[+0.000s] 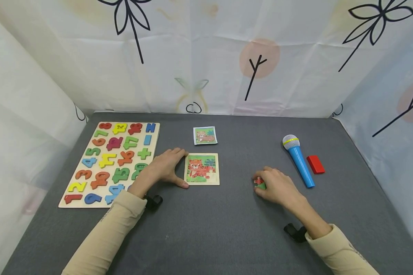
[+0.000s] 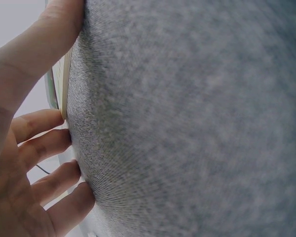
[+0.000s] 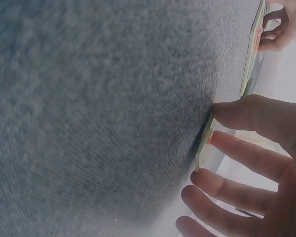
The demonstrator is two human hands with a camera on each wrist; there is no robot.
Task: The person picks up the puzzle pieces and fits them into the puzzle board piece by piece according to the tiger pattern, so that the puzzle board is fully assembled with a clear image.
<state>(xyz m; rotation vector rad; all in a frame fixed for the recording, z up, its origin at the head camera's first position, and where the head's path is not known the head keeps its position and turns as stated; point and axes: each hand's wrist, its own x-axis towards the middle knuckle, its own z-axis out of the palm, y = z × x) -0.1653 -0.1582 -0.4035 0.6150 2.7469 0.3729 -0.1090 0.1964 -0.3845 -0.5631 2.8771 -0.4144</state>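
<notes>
A square wooden puzzle board (image 1: 211, 182) with a tiger picture lies in the middle of the table, a gap at its lower right. My left hand (image 1: 166, 166) rests against its left side, thumb near the lower corner and fingers near the upper one. The left wrist view shows those fingers (image 2: 42, 148) loosely spread by the board's edge (image 2: 65, 84). Off to the right, my right hand (image 1: 278, 186) holds a small red and green puzzle piece (image 1: 260, 185) low over the table. Thumb and fingertips pinch the piece's edges (image 3: 203, 148) in the right wrist view.
Left of the board lies a large number puzzle (image 1: 111, 164) with colourful pieces. Behind the board is a small picture card (image 1: 205, 136). A blue toy microphone (image 1: 299, 160) and a red block (image 1: 315, 164) lie beyond my right hand. Printed white cloth (image 1: 206, 57) walls the table's back.
</notes>
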